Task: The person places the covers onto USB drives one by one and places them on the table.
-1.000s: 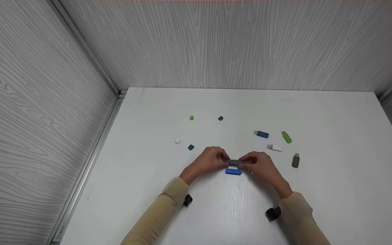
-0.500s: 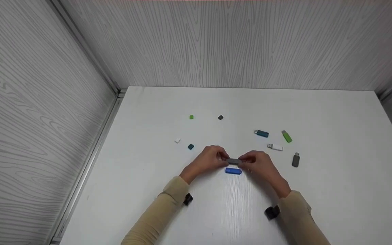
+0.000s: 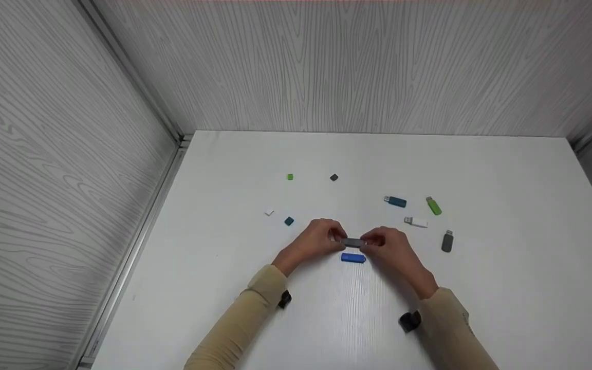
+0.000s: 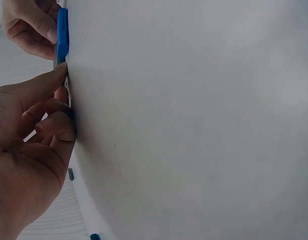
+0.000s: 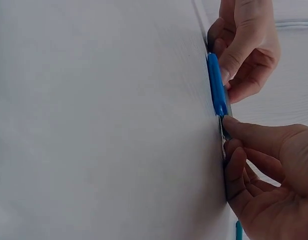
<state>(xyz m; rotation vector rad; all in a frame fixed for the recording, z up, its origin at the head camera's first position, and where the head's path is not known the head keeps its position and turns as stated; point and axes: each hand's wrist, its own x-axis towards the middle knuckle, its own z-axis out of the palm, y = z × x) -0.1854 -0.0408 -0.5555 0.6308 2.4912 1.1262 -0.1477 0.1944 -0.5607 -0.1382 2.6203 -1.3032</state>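
In the head view a grey USB stick (image 3: 353, 242) lies crosswise between my two hands, low over the white table (image 3: 224, 308). My left hand (image 3: 317, 239) pinches its left end between thumb and fingers. At the other end, my right hand (image 3: 392, 250) pinches it in the same way. The fingertips cover both ends, so whether a cap sits on it cannot be made out. Just in front of it, nearer to me, a blue USB stick (image 3: 353, 258) rests on the table. Both wrist views show this blue stick (image 5: 216, 84) partly hiding the grey one.
Right of my hands lie uncapped USB sticks: teal (image 3: 396, 202), green (image 3: 434, 207), white (image 3: 419, 223) and dark grey (image 3: 447, 243). Small caps lie behind and left: green (image 3: 290, 177), dark grey (image 3: 334, 177), white (image 3: 269, 212), teal (image 3: 289, 221). A wood-grain panel (image 3: 327, 67) borders the back.
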